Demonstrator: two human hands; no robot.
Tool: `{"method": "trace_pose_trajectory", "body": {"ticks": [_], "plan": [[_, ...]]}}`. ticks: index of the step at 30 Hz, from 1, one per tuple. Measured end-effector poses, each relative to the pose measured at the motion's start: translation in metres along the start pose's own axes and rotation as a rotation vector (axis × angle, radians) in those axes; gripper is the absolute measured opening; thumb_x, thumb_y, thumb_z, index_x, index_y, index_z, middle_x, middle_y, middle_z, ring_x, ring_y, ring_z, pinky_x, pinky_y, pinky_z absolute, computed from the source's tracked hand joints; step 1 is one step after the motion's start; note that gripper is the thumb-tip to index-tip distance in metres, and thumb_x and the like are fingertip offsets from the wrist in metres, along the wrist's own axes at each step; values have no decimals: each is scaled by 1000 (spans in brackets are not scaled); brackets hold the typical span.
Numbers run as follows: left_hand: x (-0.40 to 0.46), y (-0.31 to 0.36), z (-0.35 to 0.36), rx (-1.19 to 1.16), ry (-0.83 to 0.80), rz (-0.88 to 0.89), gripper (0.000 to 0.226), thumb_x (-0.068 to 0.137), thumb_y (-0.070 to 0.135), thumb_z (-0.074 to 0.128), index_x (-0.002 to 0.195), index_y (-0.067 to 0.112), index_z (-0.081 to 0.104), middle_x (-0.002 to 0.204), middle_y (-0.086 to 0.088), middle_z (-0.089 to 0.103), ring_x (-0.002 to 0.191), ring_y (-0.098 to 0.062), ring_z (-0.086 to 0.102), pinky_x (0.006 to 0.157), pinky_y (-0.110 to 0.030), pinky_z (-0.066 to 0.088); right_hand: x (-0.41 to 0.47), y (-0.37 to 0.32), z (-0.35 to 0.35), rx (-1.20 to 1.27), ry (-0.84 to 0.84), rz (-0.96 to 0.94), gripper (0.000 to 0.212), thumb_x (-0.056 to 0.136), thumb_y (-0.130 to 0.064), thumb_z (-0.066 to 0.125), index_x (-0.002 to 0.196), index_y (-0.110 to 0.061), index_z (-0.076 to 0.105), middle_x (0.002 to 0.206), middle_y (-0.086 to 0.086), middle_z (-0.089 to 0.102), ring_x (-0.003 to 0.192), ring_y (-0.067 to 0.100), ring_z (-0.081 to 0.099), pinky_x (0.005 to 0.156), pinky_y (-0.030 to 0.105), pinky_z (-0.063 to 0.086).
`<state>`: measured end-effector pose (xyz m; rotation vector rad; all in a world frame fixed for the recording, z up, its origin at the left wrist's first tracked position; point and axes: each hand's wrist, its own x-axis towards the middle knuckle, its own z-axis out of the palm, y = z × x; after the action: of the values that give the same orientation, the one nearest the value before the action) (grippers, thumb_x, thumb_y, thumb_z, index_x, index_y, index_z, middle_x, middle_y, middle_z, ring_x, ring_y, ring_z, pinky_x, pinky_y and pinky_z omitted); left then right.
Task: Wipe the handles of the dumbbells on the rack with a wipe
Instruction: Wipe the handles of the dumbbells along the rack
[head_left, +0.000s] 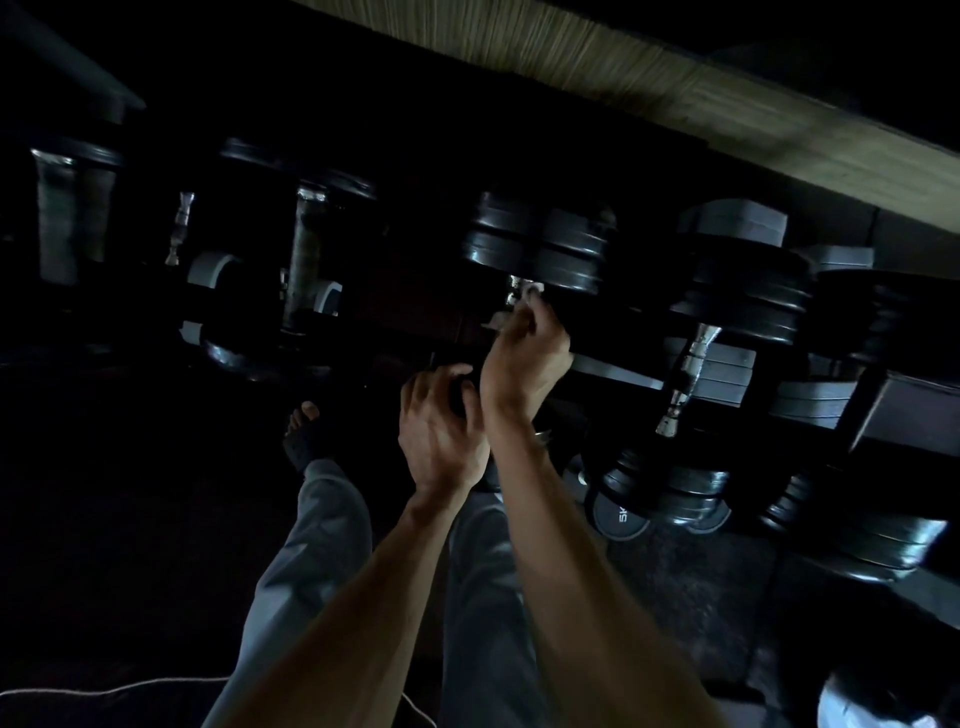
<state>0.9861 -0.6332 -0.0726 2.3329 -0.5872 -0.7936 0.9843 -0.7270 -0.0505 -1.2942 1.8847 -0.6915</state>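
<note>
Here, much of the rack (613, 366) is lost in darkness, so the dumbbells cannot be counted. A pale wipe (525, 291) is pinched by the right hand (524, 358) against 1 handle (514, 285). The left hand (441, 421) is curled round something dark and unclear.

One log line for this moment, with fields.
step: wiping handle | right hand: presses wipe on dumbbell handle | left hand: rests on dumbbell end, fingers curled | rack: dim

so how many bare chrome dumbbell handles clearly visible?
3: thin handle far left, handle under the right hand, handle to its right. Darkness may hide more.
</note>
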Motion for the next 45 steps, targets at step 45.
{"method": "trace_pose_trajectory", "body": {"ticks": [45], "plan": [[4, 3, -10, -37, -97, 18, 43, 84, 45, 40, 112, 20, 63, 109, -1, 65, 104, -19, 56, 92, -39, 47, 1, 19, -58, -274, -389, 58, 22, 99, -14, 59, 81, -9, 72, 73, 11, 72, 54, 16, 57, 46, 27, 45]]}}
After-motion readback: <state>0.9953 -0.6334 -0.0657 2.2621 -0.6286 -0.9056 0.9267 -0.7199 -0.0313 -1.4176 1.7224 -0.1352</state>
